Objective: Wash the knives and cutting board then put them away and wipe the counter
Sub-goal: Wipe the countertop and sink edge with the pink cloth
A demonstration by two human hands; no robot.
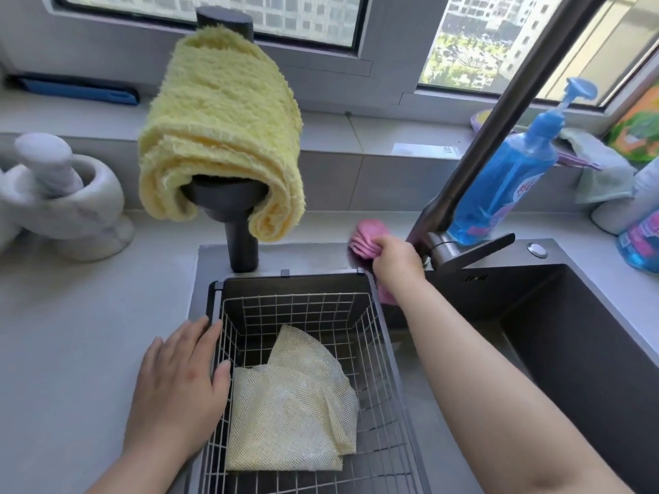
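Observation:
My right hand point(396, 260) grips a bunched pink cloth point(363, 238) and presses it on the grey ledge behind the sink, just left of the tap base point(438, 244). A bit of the pink cloth hangs below my wrist. My left hand point(180, 383) lies flat with straight fingers on the left rim of the wire basket point(360, 315), on the grey counter point(71, 333). No knives or cutting board are in view.
A folded yellow mesh cloth point(296, 404) lies in the basket. A yellow towel point(221, 130) hangs over a dark stand. A white mortar and pestle point(60, 197) sits at the left. A blue soap bottle point(506, 180) stands behind the dark sink basin point(570, 333).

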